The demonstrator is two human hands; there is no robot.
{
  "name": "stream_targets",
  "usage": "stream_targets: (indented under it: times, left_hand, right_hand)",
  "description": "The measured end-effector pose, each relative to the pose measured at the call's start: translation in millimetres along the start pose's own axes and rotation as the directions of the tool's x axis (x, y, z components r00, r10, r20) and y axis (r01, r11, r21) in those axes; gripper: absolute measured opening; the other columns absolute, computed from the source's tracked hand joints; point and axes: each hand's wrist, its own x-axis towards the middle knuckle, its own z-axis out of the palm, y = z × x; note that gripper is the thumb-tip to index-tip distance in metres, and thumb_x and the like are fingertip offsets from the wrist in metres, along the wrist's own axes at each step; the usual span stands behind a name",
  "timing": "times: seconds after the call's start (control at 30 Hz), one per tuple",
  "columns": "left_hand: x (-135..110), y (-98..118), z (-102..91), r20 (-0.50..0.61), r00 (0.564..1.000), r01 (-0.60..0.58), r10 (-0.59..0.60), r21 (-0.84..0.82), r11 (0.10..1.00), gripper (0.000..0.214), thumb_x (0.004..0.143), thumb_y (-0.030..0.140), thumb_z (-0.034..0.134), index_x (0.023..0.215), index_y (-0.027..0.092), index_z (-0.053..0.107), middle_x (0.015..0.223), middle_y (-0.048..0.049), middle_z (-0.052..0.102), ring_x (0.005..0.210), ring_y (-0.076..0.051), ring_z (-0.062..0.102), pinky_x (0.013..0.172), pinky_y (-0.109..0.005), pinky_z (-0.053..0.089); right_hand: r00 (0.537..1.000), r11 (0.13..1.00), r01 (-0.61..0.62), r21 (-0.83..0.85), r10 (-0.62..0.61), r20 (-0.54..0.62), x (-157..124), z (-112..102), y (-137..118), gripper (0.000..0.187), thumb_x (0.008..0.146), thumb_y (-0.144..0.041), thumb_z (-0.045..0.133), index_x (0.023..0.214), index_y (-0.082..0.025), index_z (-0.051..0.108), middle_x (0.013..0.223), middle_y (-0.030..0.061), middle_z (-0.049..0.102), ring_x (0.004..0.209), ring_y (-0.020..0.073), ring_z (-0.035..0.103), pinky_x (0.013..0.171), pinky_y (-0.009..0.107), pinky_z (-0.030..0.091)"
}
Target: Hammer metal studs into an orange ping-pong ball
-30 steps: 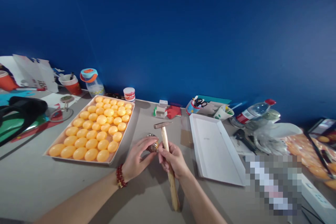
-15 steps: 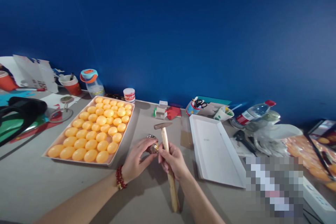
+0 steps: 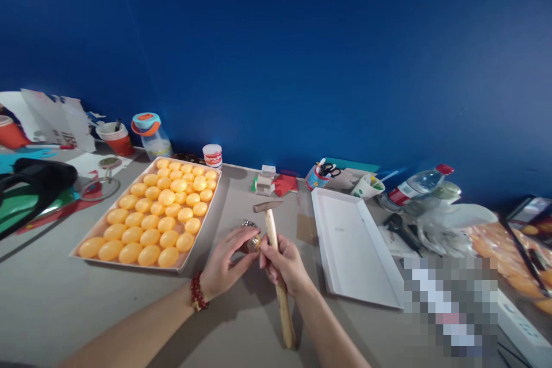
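Note:
My right hand [image 3: 284, 264] is wrapped round the wooden handle of a hammer [image 3: 271, 227], its metal head up and the handle end pointing toward me. My left hand [image 3: 228, 259], with a dark red beaded bracelet [image 3: 198, 291] at the wrist, curves round a small shiny silver and gold roundish object [image 3: 253, 242]. The fingers partly cover it, so its exact kind does not show. My right thumb and fingertips are close beside it; whether they touch it I cannot tell.
Left of my hands is a shallow box of orange balls [image 3: 149, 222]. A white tray [image 3: 356, 253] lies to the right. Behind stand small boxes [image 3: 265, 183], a pen cup [image 3: 317, 177] and a lidded tub [image 3: 213, 156]. Further right are a bottle [image 3: 414, 187] and a power strip [image 3: 524, 325].
Hardly anything differs. The shiny object appears slightly turned under my left fingers, while the hammer and my right hand stay in place.

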Motion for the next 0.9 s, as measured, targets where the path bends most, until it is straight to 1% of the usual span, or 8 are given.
stream_targets:
  times: [0.17,0.3,0.43,0.6,0.77,0.9]
  left_hand:
    - [-0.9,-4.1,0.4,0.010,1.000,-0.005,0.005,-0.028,1.000,0.042,0.089,0.021,0.056,0.131,0.024,0.049,0.128,-0.0095,0.060,0.121,-0.023,0.054,0.102,-0.040,0.047]
    - [-1.1,-5.1,1.1,-0.003,1.000,0.031,-0.031,-0.039,0.999,0.044,0.090,0.022,0.056,0.133,0.025,0.047,0.129,-0.0093,0.059,0.119,-0.023,0.056,0.100,-0.039,0.048]
    - [1.3,-2.5,0.5,-0.013,0.999,0.034,-0.035,-0.049,0.998,0.038,0.089,0.023,0.055,0.127,0.023,0.052,0.125,-0.0109,0.061,0.116,-0.024,0.058,0.096,-0.039,0.050]
    - [2.8,-0.1,-0.1,-0.030,0.999,0.019,-0.021,-0.046,0.999,0.034,0.089,0.022,0.056,0.122,0.022,0.055,0.121,-0.0108,0.063,0.113,-0.023,0.059,0.096,-0.039,0.050]
    - [1.8,-0.8,0.6,-0.052,0.998,0.018,-0.021,-0.060,0.998,0.032,0.089,0.022,0.055,0.122,0.022,0.056,0.120,-0.0114,0.064,0.112,-0.024,0.060,0.094,-0.039,0.051]
    - [1.3,-1.9,0.7,-0.036,0.999,0.023,-0.024,-0.043,0.999,0.033,0.089,0.021,0.055,0.122,0.022,0.055,0.120,-0.0112,0.063,0.113,-0.024,0.059,0.095,-0.039,0.050]
  right_hand:
    - [0.999,1.000,-0.003,-0.012,0.003,-0.032,-0.1,0.4,0.0,0.034,0.078,-0.045,0.070,0.085,-0.017,0.052,0.054,-0.0039,0.061,0.028,0.0023,0.037,0.027,0.012,0.031]
    - [1.000,1.000,-0.007,-0.013,0.007,-0.028,-0.3,0.8,-0.8,0.035,0.077,-0.047,0.070,0.084,-0.017,0.052,0.056,-0.0033,0.063,0.028,0.0024,0.038,0.026,0.012,0.030]
    - [0.999,0.999,-0.020,-0.033,0.018,-0.041,-0.8,1.4,-1.8,0.036,0.077,-0.048,0.069,0.084,-0.017,0.052,0.060,-0.0015,0.066,0.028,0.0025,0.039,0.026,0.012,0.029]
    - [0.999,0.999,-0.016,-0.048,0.015,-0.034,-1.5,2.7,-2.9,0.035,0.078,-0.048,0.069,0.083,-0.017,0.052,0.060,-0.0014,0.066,0.029,0.0023,0.039,0.026,0.012,0.029]
    - [0.999,0.997,-0.020,-0.071,0.017,-0.037,-1.8,3.4,-2.4,0.036,0.078,-0.049,0.068,0.085,-0.018,0.050,0.061,-0.0019,0.065,0.030,0.0025,0.040,0.026,0.012,0.030]
    - [0.999,0.997,-0.017,-0.074,0.014,-0.040,-1.4,2.3,-0.6,0.037,0.078,-0.050,0.067,0.085,-0.018,0.050,0.062,-0.0017,0.065,0.030,0.0024,0.040,0.026,0.012,0.030]
